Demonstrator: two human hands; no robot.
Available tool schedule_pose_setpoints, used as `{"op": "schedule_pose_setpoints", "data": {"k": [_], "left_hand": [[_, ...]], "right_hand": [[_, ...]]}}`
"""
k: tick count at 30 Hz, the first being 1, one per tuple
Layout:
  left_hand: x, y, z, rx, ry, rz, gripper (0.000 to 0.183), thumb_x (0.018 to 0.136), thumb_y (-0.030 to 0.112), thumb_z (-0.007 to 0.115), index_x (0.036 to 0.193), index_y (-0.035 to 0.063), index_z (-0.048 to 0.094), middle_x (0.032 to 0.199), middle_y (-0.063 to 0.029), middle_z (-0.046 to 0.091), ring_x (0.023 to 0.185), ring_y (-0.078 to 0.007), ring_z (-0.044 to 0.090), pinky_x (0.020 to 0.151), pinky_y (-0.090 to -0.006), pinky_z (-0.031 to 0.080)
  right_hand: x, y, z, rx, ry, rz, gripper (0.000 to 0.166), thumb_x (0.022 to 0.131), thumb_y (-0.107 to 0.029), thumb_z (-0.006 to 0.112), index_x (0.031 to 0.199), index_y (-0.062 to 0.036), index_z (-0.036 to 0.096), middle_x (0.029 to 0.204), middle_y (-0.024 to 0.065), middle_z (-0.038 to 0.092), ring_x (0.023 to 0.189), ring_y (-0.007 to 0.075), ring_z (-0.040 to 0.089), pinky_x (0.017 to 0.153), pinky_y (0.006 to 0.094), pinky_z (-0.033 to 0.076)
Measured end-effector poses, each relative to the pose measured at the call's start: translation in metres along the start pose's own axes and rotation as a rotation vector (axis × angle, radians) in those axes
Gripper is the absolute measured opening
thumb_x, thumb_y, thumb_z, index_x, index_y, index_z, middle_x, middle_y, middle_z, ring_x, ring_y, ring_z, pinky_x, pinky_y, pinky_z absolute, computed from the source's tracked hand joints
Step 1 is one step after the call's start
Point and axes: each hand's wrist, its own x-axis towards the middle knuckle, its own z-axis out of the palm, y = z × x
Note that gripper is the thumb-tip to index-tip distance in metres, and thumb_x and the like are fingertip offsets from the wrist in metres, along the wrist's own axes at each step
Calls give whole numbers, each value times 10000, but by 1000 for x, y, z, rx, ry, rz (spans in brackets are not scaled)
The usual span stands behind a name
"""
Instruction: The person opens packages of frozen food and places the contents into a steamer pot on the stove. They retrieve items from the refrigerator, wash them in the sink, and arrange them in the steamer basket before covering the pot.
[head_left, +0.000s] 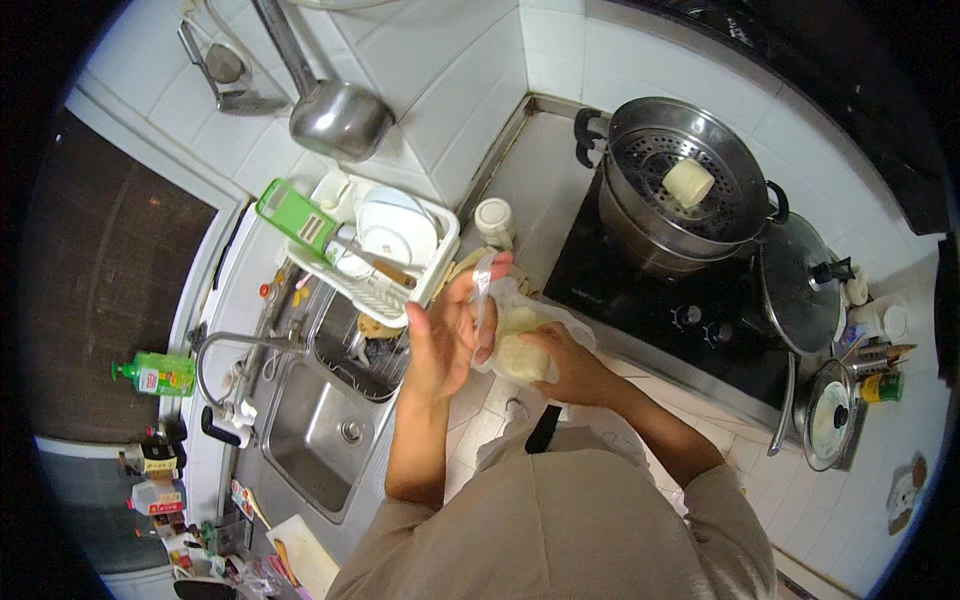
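My left hand (444, 345) is raised with its palm up, and the handle loop of a clear plastic bag (574, 322) hangs over its fingers. In the bag lie pale steamed buns (521, 356). My right hand (574, 364) reaches into the bag's mouth, its fingers around one of those buns. Up and to the right, one pale bun (688, 183) rests alone on the perforated tray of a steel steamer pot (679, 236).
The steamer stands on a black cooktop (622, 292), a glass lid (801, 285) leaning beside it. A white dish rack (448, 225) with dishes stands left of a white-capped jar (494, 219). Below the rack is a steel sink (319, 435); a ladle (341, 120) hangs above.
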Motion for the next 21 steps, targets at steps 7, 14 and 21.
{"op": "schedule_pose_setpoints", "data": {"k": [7,14,21], "left_hand": [[6,-3,0,24,-29,37,1066,716,793,377,1268,-119,350,1360,-185,333,580,-55,427,438,-156,389],[21,-5,15,-1,-99,62,908,796,709,376,1240,-81,422,1346,-159,376,615,-59,438,482,-180,385],[27,-9,22,63,4,69,971,769,738,383,1239,-111,395,1151,-153,498,559,-44,406,432,-156,367]], "right_hand": [[-20,-33,-117,221,448,-20,740,667,-74,715,1290,-90,316,1132,101,489,1043,204,502,909,343,412],[48,26,-272,-152,699,244,480,779,-313,590,1168,-41,523,1133,154,562,1060,253,529,871,353,422],[126,63,-271,-809,386,731,682,774,-589,521,1156,-25,560,1188,220,527,1134,357,483,925,478,392]]}}
